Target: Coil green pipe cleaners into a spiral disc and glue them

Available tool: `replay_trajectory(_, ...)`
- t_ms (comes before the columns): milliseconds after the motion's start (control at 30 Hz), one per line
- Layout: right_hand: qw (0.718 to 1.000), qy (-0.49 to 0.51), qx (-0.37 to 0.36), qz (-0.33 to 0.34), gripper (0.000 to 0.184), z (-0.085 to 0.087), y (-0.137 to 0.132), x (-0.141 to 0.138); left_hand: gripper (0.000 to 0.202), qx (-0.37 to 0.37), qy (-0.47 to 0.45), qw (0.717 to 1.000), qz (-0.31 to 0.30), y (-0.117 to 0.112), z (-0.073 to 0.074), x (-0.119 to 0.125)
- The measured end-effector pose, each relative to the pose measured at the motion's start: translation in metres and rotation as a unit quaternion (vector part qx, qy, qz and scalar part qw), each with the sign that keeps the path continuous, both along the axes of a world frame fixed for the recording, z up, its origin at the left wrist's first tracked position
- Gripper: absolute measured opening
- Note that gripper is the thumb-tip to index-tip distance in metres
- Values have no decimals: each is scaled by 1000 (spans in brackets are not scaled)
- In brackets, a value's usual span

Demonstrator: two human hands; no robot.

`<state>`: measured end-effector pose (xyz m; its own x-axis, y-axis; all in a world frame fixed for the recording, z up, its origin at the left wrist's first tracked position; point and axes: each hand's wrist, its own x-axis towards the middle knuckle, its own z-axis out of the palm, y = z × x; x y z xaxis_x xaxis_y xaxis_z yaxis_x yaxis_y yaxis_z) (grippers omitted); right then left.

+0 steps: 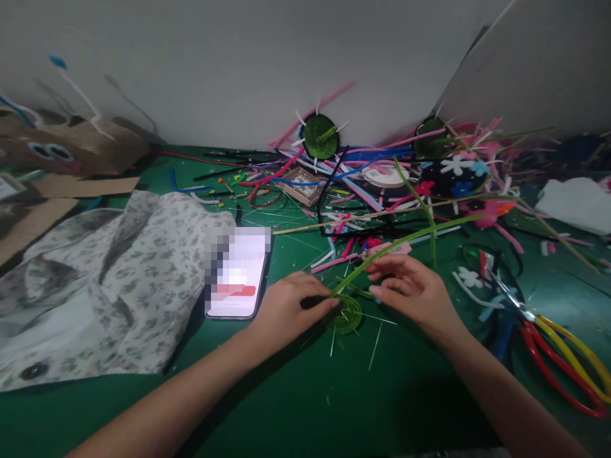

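A flat coil of fuzzy green pipe cleaner [347, 316] lies on the green table in front of me. My left hand [298, 304] pinches its upper left edge between thumb and fingers. A long green pipe cleaner strand [410, 245] rises from the coil towards the upper right, crossing another green strand. My right hand [413, 294] is just right of the coil, its fingers loosely curled and thumb apart from the index finger. A short green piece reaches its thumb tip; whether they touch is unclear.
A lit phone [241, 273] and patterned cloth [176, 254] lie left. Red-and-yellow-handled pliers or scissors [548, 331] lie right. Behind are scattered pipe cleaners, a green disc with white spikes [321, 137] and a small wooden frame [300, 186]. A cardboard figure [95, 149] stands far left.
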<state>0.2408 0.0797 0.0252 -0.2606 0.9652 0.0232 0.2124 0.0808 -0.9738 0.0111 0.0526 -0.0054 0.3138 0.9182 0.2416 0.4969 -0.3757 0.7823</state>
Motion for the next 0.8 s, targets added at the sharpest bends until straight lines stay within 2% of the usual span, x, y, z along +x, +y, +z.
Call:
replay_trajectory(67,999,41,-25,21,50,-1,0,-1,13,3,-1,1000,0,0,0,0)
replay_trajectory(100,997,64,-42,17,53,-1,1,-4,13,4,-2,1000,1,0,0,1)
replay_trajectory(233,984,131,-110,-46,49,-2,6,-21,13,4,0,1000,3,-1,0,0)
replay_trajectory(333,982,124,-137,-23,44,-1,7,-28,13,2,9,1000,2,-1,0,0)
replay_trajectory(467,989,94,-115,4,22,-2,6,-19,12,-1,6,1000,-6,-1,0,0)
replay_trajectory(600,995,41,-86,18,22,-6,4,-8,13,0,-1,1000,-1,-1,0,0)
replay_trajectory(800,995,-94,30,-14,15,-4,-2,-7,12,-2,-3,1000,4,0,-2,0)
